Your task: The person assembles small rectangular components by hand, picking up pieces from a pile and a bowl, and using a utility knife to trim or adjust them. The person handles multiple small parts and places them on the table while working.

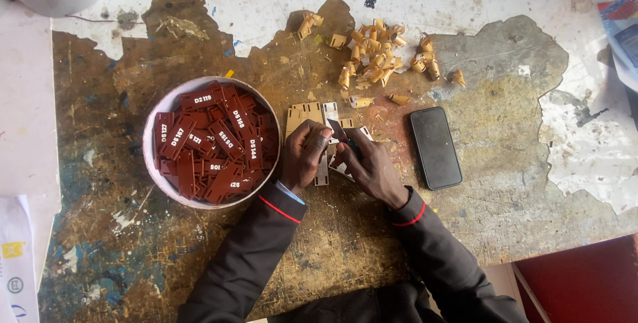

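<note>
- Sleeves at bottom centre; both hands meet mid-frame, left hand (304, 153) pinching a small plate (337, 128), right hand (369, 165) closed on a tool I can't make out.
- Peeling its backing, I judge; next needs a steady pull.
- One bowl (154, 114) of many red tags (212, 140), one phone (435, 147), some thirty curls (376, 57) upper centre.

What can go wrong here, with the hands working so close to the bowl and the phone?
1. The left hand and right hand pinch a small dark tag between fingertips; whatever tool the right hand holds is hidden, so a slip might hurt a finger.
2. The left sleeve lies beside the white bowl of red-brown tags; a nudge may spill it.
3. Tan shavings may scatter onto the black phone.
</note>
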